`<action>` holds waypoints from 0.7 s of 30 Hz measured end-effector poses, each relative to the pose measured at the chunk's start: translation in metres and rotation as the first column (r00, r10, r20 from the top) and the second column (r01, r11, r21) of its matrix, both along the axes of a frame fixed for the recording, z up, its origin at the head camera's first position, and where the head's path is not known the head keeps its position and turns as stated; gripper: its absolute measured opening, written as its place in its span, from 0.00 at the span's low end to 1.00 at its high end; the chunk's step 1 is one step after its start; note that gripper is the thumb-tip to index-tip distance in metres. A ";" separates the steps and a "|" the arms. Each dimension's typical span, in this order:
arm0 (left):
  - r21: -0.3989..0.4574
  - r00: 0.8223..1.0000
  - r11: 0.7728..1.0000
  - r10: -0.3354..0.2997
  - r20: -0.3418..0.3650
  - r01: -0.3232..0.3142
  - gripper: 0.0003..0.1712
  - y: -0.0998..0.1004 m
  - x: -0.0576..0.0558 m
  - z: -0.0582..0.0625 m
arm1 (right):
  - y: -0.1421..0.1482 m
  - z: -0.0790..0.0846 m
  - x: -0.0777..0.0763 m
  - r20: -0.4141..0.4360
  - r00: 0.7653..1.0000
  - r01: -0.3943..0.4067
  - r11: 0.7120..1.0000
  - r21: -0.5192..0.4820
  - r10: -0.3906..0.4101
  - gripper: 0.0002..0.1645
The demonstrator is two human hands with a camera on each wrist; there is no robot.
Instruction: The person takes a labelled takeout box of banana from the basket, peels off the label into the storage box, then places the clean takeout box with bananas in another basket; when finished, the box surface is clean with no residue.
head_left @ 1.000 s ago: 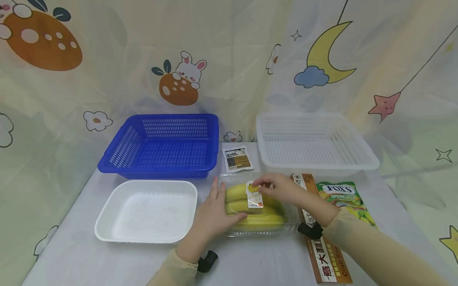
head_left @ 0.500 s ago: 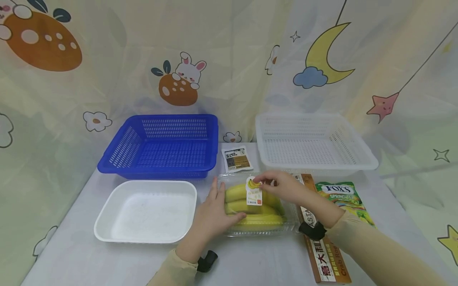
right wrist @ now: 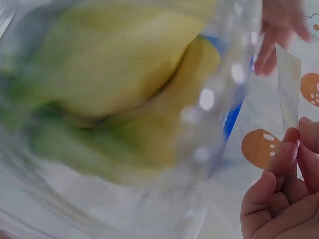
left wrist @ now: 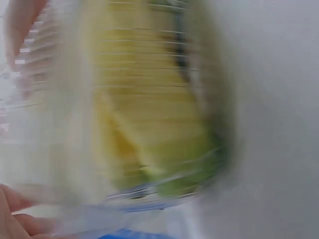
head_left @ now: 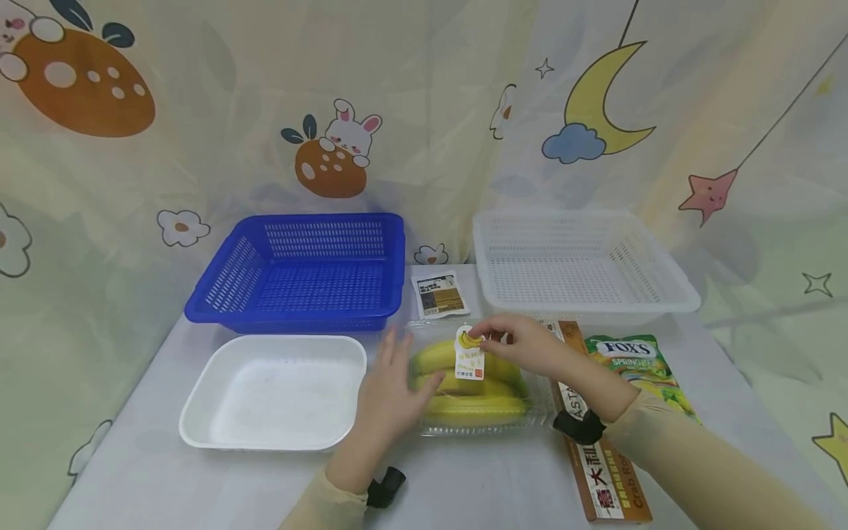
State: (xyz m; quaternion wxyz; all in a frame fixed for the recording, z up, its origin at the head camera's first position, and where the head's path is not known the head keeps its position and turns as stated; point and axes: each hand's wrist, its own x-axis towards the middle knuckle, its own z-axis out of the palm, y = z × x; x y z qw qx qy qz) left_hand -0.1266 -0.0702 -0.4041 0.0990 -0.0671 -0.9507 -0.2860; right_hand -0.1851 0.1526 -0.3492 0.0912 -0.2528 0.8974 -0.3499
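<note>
Several yellow bananas (head_left: pixel 464 406) lie in a clear plastic box (head_left: pixel 538 417) at the middle front of the table in the head view. My right hand (head_left: pixel 523 346) reaches over the box and pinches the upper edge of a white banana label (head_left: pixel 470 364). In the right wrist view the label (right wrist: pixel 289 82) stands out from thumb and fingertips, on the far side of the bananas (right wrist: pixel 114 55). My left hand (head_left: pixel 391 394) hovers at the box's left side, fingers spread and slightly blurred. The left wrist view shows the bananas (left wrist: pixel 154 119) through blurred plastic.
A white tray (head_left: pixel 271 444) stands left of the box. Behind are a blue basket (head_left: pixel 298 324), a small packet (head_left: pixel 440 296) and a white basket (head_left: pixel 589 303). To the right lie a long brown box (head_left: pixel 606 489) and a green FOX'S bag (head_left: pixel 636 361).
My right hand has shifted slightly, tilting the label it pinches. My left hand has just come off the box edge and moved a little left.
</note>
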 end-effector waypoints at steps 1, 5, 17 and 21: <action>0.025 1.000 1.000 0.013 -0.028 -0.012 0.43 -0.002 0.003 0.003 | 0.000 0.000 0.001 0.004 1.000 0.000 1.000 -0.002 0.000 0.11; 0.087 0.995 0.994 0.066 -0.069 -0.060 0.38 -0.021 0.014 0.016 | -0.002 0.002 0.004 0.016 1.000 0.003 1.000 0.001 -0.003 0.12; 0.006 0.985 0.986 0.166 -0.048 -0.166 0.38 -0.110 0.030 0.025 | -0.008 0.005 0.006 -0.017 1.000 -0.019 1.000 -0.008 0.019 0.11; -0.021 0.992 0.994 0.107 -0.069 -0.109 0.38 -0.141 0.035 0.019 | -0.012 0.007 0.005 -0.007 1.000 -0.017 1.000 -0.001 0.017 0.11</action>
